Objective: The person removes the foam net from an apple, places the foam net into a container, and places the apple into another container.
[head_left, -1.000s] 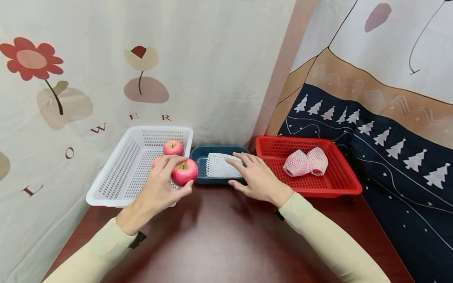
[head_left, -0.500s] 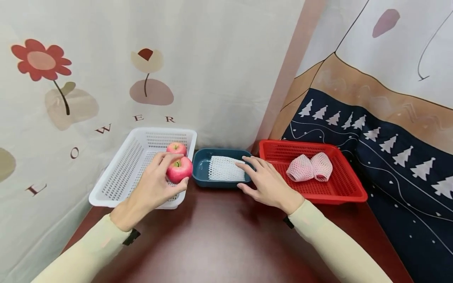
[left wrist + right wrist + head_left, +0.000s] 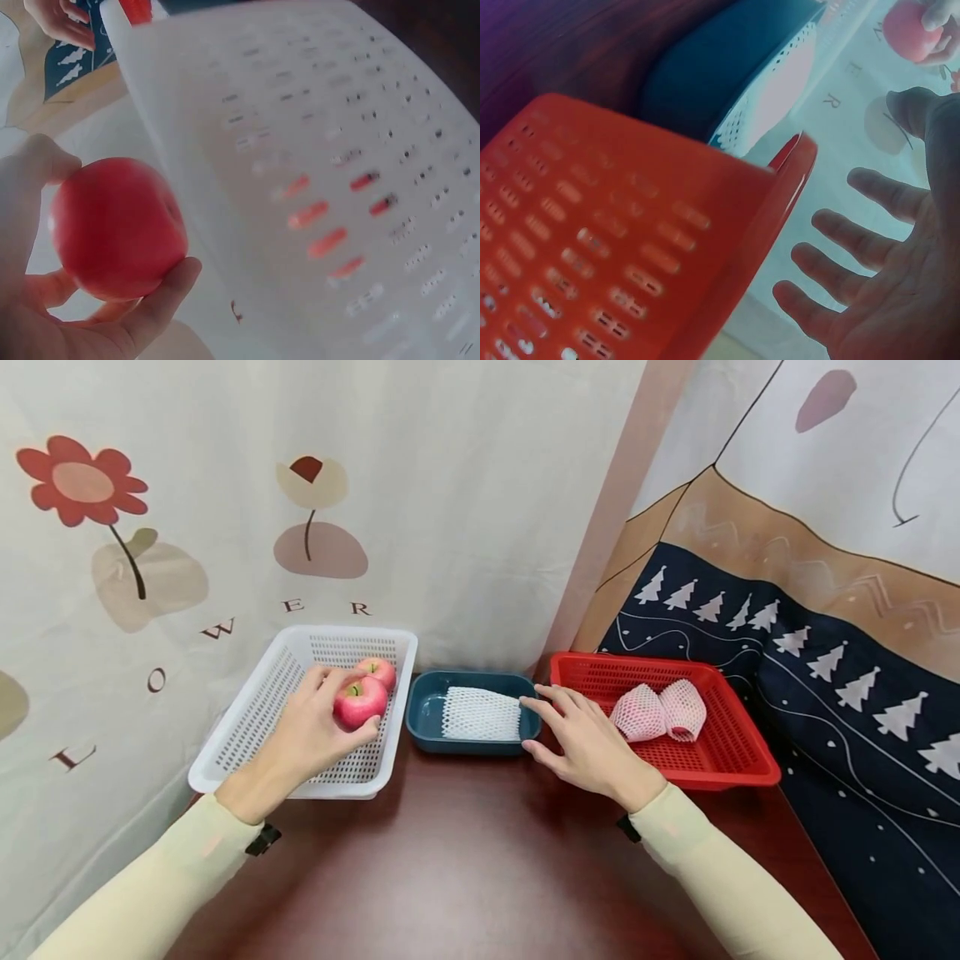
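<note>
My left hand (image 3: 303,727) grips a red apple (image 3: 360,703) over the right part of the white basket (image 3: 255,702). In the left wrist view, thumb and fingers curve round the apple (image 3: 120,229) beside the basket's slotted wall. Another apple (image 3: 378,672) shows just behind it in the head view. My right hand (image 3: 588,739) holds nothing, its fingers spread near the right end of the blue tray (image 3: 427,710). White foam net (image 3: 480,714) lies in that tray. In the right wrist view the hand (image 3: 885,262) is beside the red basket's rim.
The red basket (image 3: 712,764) stands at the right with two apples in pink-white foam nets (image 3: 639,712) inside. All three containers line up along the back of the dark red table (image 3: 465,860). Printed curtains (image 3: 465,510) hang close behind them.
My left hand has moved left with the apple, from beside the blue tray to over the white basket. My right hand has drawn back rightward from above the foam net.
</note>
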A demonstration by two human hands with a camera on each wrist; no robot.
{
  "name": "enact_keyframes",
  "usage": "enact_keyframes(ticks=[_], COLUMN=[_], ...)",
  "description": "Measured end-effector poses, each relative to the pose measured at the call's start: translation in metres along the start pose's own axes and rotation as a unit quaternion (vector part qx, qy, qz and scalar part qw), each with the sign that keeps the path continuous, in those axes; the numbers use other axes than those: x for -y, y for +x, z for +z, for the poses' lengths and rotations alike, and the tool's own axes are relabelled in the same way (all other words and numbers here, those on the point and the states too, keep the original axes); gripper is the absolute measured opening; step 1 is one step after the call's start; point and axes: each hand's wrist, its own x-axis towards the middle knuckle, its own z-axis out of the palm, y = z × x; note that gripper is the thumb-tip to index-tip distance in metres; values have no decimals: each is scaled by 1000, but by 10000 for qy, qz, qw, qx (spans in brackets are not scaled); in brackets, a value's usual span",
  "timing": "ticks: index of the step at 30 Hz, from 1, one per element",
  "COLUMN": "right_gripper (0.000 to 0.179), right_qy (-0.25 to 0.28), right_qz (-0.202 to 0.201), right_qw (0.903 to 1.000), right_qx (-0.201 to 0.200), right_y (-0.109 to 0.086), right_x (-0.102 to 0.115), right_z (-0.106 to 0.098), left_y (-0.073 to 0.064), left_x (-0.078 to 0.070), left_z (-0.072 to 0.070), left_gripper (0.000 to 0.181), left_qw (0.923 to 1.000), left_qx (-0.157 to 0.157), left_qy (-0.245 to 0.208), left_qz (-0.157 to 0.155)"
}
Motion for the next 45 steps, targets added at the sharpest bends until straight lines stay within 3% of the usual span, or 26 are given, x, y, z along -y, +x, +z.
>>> enact_keyframes(ticks=[13, 24, 45], right_gripper=[73, 73, 73], right_qy=[-23, 5, 25], right_qz=[176, 352, 823], right_qw=[9997, 9993, 9966], right_qx=[-152, -142, -54], right_y=[-12, -19, -26], right_x=[-18, -29, -45], right_z=[-7, -15, -28], left_y=[16, 29, 57], left_x=[19, 35, 73], left_z=[-12, -22, -32], left_gripper=[81, 83, 72], left_qw=[9953, 9906, 9852], left_qx=[683, 1015, 1281], left_qy=[134, 360, 574], left_qz=[-677, -844, -986])
